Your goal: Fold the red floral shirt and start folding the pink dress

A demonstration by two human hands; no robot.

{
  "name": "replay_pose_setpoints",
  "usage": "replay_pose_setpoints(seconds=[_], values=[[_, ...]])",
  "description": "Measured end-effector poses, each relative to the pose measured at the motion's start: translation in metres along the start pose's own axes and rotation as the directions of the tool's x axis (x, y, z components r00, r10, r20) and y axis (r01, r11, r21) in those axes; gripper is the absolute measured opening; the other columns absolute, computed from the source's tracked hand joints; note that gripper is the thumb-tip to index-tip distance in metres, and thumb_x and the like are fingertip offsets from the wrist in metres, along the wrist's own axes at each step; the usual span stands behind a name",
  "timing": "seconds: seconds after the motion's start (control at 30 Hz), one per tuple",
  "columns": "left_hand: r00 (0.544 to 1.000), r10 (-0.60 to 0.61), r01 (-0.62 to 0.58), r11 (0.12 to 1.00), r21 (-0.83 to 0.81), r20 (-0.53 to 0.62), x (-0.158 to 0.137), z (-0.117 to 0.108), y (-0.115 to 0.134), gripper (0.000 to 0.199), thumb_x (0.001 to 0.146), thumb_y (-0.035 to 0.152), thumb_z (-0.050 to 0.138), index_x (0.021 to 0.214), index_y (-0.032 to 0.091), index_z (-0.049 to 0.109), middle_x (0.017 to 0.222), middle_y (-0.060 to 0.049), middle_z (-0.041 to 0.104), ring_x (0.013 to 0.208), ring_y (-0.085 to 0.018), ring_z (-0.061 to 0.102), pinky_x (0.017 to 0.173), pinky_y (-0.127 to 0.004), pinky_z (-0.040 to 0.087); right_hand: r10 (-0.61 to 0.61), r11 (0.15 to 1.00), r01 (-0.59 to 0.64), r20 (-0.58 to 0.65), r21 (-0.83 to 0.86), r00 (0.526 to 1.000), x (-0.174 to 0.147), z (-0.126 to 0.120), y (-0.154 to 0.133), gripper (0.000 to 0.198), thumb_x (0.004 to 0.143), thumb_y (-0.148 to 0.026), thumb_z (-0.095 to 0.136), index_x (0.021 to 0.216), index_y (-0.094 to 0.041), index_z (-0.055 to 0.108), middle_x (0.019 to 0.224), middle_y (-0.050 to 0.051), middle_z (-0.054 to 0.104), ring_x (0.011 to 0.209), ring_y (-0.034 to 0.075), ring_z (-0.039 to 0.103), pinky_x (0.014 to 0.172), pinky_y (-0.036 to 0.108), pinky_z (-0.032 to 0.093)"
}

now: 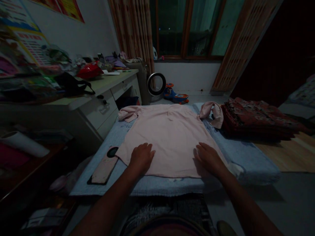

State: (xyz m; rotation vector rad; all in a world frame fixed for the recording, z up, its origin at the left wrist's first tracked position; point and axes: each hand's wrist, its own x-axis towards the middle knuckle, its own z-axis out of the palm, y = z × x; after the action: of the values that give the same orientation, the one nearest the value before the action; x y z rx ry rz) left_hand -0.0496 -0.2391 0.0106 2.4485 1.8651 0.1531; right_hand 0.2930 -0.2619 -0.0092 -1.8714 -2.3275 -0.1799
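1. Where the head view looks down, a pale pink short-sleeved cloth shirt lies spread on a blue-cloth-covered table, hem near the front edge.
2. Left hand and right hand are open, palms down, over its lower half.
3. Dark red floral folded fabrics are stacked along the table's right edge.

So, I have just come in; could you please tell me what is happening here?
A person has a pink shirt spread out on a blue cloth. The left hand and right hand are spaced apart, on or just over the end nearest the person. The sleeves lie crumpled at the far corners. A pile of dark red fabric sits on the right.
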Motion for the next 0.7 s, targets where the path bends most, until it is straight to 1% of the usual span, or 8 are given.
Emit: replay_pose_setpoints(seconds=[0.07, 0.1, 0.2, 0.27, 0.37, 0.47, 0.57, 0.7], values=[[0.993, 0.048, -0.047, 0.999, 0.012, -0.109, 0.02, 0.002, -0.004, 0.041, 0.1, 0.033, 0.038, 0.133, 0.016, 0.055, 0.149, -0.016, 0.048, 0.139, -0.028, 0.042, 0.113, -0.046, 0.034, -0.109, 0.992, 0.11, -0.014, 0.063, 0.994, 0.029, -0.002, -0.028, 0.043, 0.092, -0.031, 0.052, 0.13, -0.012, 0.058, 0.14, 0.018, 0.056, 0.132, 0.028, 0.051, 0.11, 0.04, 0.042], [0.989, 0.072, -0.07, 0.997, 0.02, -0.126, 0.029, 0.006, -0.007, 0.042, 0.1, 0.033, 0.038, 0.136, 0.016, 0.052, 0.154, -0.015, 0.042, 0.144, -0.028, 0.035, 0.116, -0.046, 0.03, -0.158, 0.983, 0.159, -0.016, 0.09, 0.987, 0.043, -0.001, -0.043, 0.045, 0.093, -0.032, 0.051, 0.132, -0.011, 0.057, 0.142, 0.017, 0.055, 0.133, 0.027, 0.05, 0.111, 0.039, 0.041], [0.998, 0.025, -0.023, 0.999, 0.028, -0.062, 0.046, 0.022, -0.019, 0.049, 0.1, 0.04, 0.039, 0.143, 0.017, 0.048, 0.158, -0.015, 0.036, 0.148, -0.033, 0.027, 0.117, -0.052, 0.026, -0.251, 0.956, 0.252, -0.027, 0.151, 0.968, 0.075, 0.006, -0.074, 0.049, 0.094, -0.035, 0.052, 0.138, -0.012, 0.052, 0.149, 0.017, 0.049, 0.137, 0.026, 0.046, 0.112, 0.038, 0.039], [0.999, -0.05, 0.05, 0.998, 0.026, -0.008, 0.049, 0.032, -0.027, 0.056, 0.099, 0.049, 0.037, 0.148, 0.021, 0.043, 0.16, -0.014, 0.033, 0.148, -0.038, 0.025, 0.115, -0.06, 0.025, -0.294, 0.94, 0.293, -0.017, 0.176, 0.956, 0.089, 0.013, -0.08, 0.048, 0.096, -0.037, 0.051, 0.137, -0.014, 0.053, 0.149, 0.017, 0.048, 0.139, 0.025, 0.044, 0.112, 0.039, 0.038], [0.983, -0.181, 0.181, 0.983, 0.028, 0.016, 0.044, 0.041, -0.034, 0.068, 0.096, 0.064, 0.032, 0.153, 0.027, 0.036, 0.164, -0.013, 0.026, 0.149, -0.044, 0.017, 0.113, -0.068, 0.02, -0.277, 0.952, 0.267, 0.047, 0.151, 0.96, 0.104, 0.023, -0.063, 0.045, 0.098, -0.038, 0.047, 0.137, -0.016, 0.053, 0.15, 0.016, 0.047, 0.139, 0.025, 0.043, 0.111, 0.04, 0.037], [0.942, -0.336, 0.337, 0.941, 0.035, -0.021, 0.04, 0.044, -0.037, 0.076, 0.093, 0.071, 0.029, 0.154, 0.025, 0.036, 0.163, -0.017, 0.025, 0.148, -0.049, 0.016, 0.111, -0.071, 0.019, -0.121, 0.991, 0.115, 0.086, 0.071, 0.989, 0.116, 0.032, -0.027, 0.041, 0.1, -0.037, 0.043, 0.133, -0.016, 0.055, 0.148, 0.017, 0.048, 0.136, 0.027, 0.046, 0.109, 0.041, 0.037], [0.905, -0.416, 0.42, 0.907, 0.04, -0.088, 0.039, 0.046, -0.038, 0.072, 0.096, 0.065, 0.026, 0.152, 0.022, 0.038, 0.16, -0.02, 0.03, 0.146, -0.05, 0.021, 0.11, -0.07, 0.022, 0.002, 1.0, -0.003, 0.063, 0.012, 0.998, 0.123, 0.041, 0.002, 0.039, 0.1, -0.036, 0.041, 0.128, -0.014, 0.056, 0.145, 0.019, 0.051, 0.133, 0.026, 0.048, 0.108, 0.04, 0.037], [0.904, -0.414, 0.423, 0.903, 0.077, -0.104, 0.038, 0.044, -0.038, 0.059, 0.1, 0.051, 0.029, 0.15, 0.024, 0.042, 0.159, -0.018, 0.034, 0.145, -0.046, 0.027, 0.109, -0.067, 0.027, 0.018, 1.0, -0.018, -0.004, -0.002, 1.0, 0.122, 0.051, 0.013, 0.044, 0.101, -0.038, 0.037, 0.133, -0.013, 0.053, 0.146, 0.018, 0.049, 0.136, 0.026, 0.044, 0.109, 0.04, 0.035]])
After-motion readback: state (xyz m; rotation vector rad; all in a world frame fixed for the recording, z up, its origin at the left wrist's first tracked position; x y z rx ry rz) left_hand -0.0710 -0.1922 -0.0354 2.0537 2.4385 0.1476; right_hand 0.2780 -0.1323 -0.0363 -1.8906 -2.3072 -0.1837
